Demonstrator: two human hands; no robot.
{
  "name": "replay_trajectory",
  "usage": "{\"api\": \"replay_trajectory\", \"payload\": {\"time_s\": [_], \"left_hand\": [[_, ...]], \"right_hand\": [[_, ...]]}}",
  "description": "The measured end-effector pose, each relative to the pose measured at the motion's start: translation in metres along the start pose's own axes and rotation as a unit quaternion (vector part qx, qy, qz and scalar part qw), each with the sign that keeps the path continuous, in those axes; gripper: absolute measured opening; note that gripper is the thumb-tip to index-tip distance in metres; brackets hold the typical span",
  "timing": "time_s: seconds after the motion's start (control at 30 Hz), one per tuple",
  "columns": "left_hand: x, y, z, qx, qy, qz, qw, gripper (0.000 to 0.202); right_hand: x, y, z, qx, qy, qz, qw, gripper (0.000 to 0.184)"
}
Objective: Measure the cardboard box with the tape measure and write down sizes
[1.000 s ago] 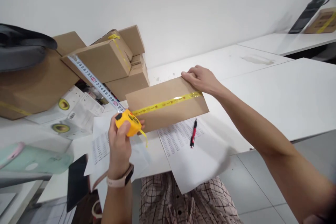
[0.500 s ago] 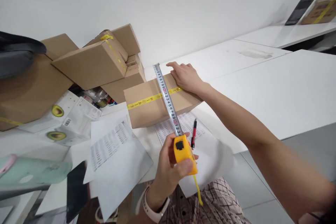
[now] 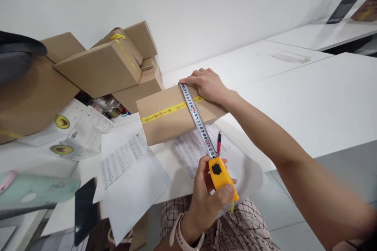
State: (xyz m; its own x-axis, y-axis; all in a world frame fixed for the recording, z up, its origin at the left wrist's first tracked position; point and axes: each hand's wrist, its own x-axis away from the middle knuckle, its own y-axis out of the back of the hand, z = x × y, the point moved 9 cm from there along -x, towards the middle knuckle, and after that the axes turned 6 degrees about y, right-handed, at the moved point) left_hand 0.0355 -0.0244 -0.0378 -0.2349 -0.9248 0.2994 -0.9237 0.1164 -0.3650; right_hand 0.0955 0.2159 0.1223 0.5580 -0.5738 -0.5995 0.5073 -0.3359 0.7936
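Note:
In my left hand (image 3: 207,200) is a yellow tape measure (image 3: 221,178), its case gripped between thumb and fingers near the desk's front edge. The silver blade runs out from it, slanting across the top of a brown cardboard box (image 3: 165,125) with printed yellow tape. At the box's far edge my right hand (image 3: 206,84) pinches the blade's end with a thumb and finger against that edge, the palm resting on the box. Under the box's near side lie printed sheets (image 3: 191,153) and a red and black pen (image 3: 219,143), partly covered by the blade.
Cardboard boxes (image 3: 100,64) are stacked to the left, above white cartons with avocado pictures (image 3: 76,129). Loose papers (image 3: 132,188), a dark tablet-like slab (image 3: 86,210) and a mint green bottle (image 3: 38,190) lie at left. A dark bottle (image 3: 349,0) stands far right.
The blade's end has shifted right and nearer, to the box's far edge, and my right hand has closed on it. My left hand has moved right and down with the tape measure.

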Motion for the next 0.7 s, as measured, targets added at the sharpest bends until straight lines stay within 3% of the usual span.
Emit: {"api": "replay_trajectory", "payload": {"time_s": [0.47, 0.53, 0.6, 0.63, 0.7], "left_hand": [[0.007, 0.006, 0.0, -0.015, -0.01, -0.012, 1.0, 0.075], [0.015, 0.015, -0.007, -0.044, -0.063, -0.042, 0.996, 0.073], [0.028, 0.032, -0.027, -0.085, -0.172, -0.101, 0.976, 0.073], [0.038, 0.044, -0.042, -0.105, -0.245, -0.147, 0.953, 0.073], [0.063, 0.071, -0.072, -0.128, -0.385, -0.256, 0.877, 0.069]], "right_hand": [[0.005, 0.002, -0.002, -0.016, -0.025, -0.01, 1.0, 0.048], [0.009, 0.006, -0.002, -0.02, -0.049, -0.015, 0.998, 0.047], [0.014, 0.009, -0.001, -0.024, -0.08, -0.019, 0.996, 0.048], [0.016, 0.011, 0.0, -0.026, -0.093, -0.02, 0.995, 0.049], [0.024, 0.014, 0.002, -0.035, -0.112, -0.03, 0.993, 0.051]]}}
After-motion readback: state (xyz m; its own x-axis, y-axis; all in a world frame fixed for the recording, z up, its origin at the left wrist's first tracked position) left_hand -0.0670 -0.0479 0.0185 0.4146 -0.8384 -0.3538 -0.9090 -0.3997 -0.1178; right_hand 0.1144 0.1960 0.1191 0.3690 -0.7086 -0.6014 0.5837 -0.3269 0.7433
